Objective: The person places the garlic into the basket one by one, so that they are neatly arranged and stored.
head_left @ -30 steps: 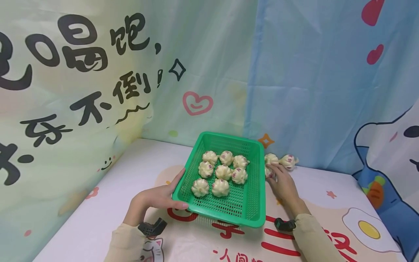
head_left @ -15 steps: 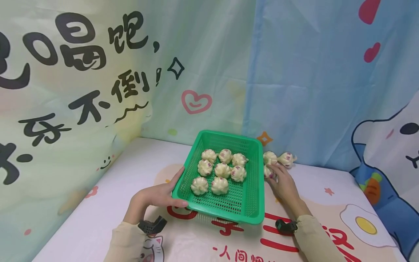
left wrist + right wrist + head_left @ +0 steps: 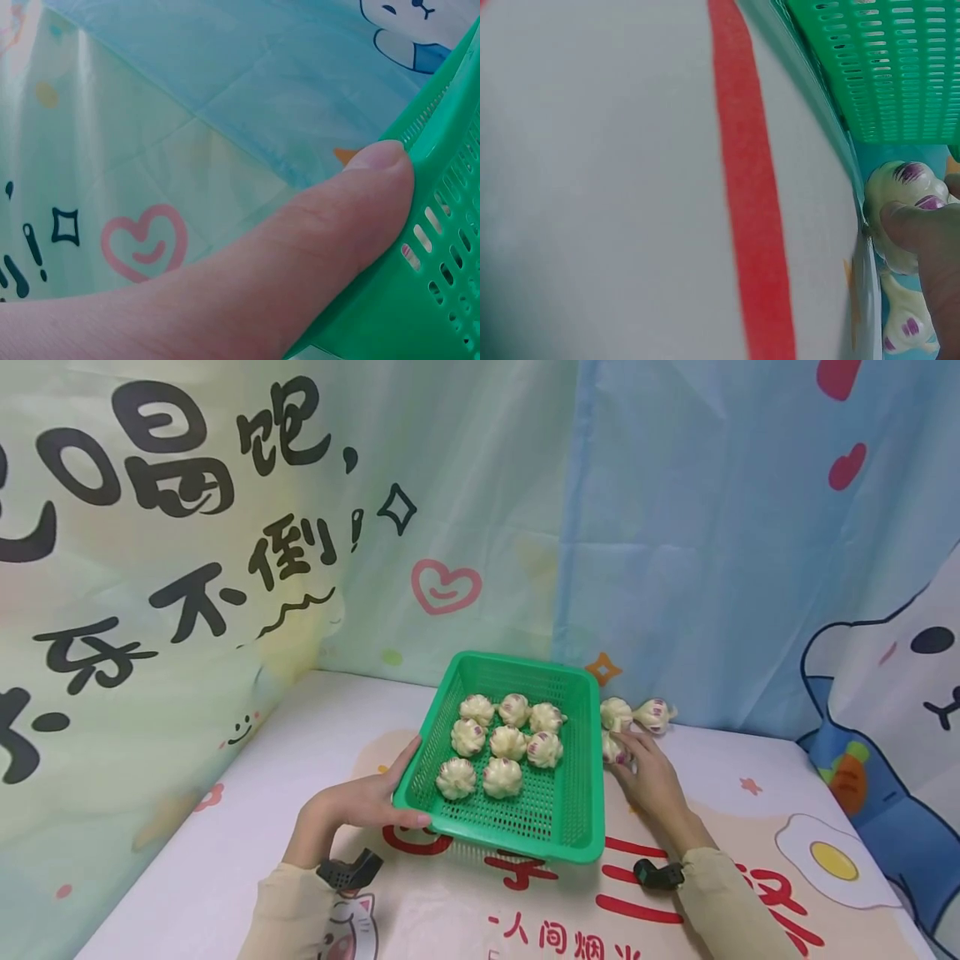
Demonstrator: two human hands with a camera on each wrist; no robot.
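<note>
A green perforated plastic basket (image 3: pixel 517 842) holds several white garlic bulbs (image 3: pixel 508 743) with purple marks, loosely in rows. My left hand (image 3: pixel 367 802) grips its near left corner, the thumb (image 3: pixel 352 202) lying against the rim in the left wrist view; the other fingers are mostly hidden by the basket. Just right of the basket, my right hand (image 3: pixel 652 777) holds a garlic bulb (image 3: pixel 613 748) between thumb and fingers. In the right wrist view, the thumb presses on that bulb (image 3: pixel 900 180). Two more bulbs, one behind it (image 3: pixel 616 713) and one to the right (image 3: pixel 654 716), lie against the curtain.
The white table (image 3: pixel 322 718) bears a printed cover with red characters and a fried egg picture (image 3: pixel 832 860). Printed curtains (image 3: pixel 675 568) rise at the back and left. A black wrist camera (image 3: pixel 351 870) sits on each wrist.
The head view has tilted a little, so everything appears slightly higher and farther left. Both hands, the basket and the garlic bulbs keep the same places relative to each other.
</note>
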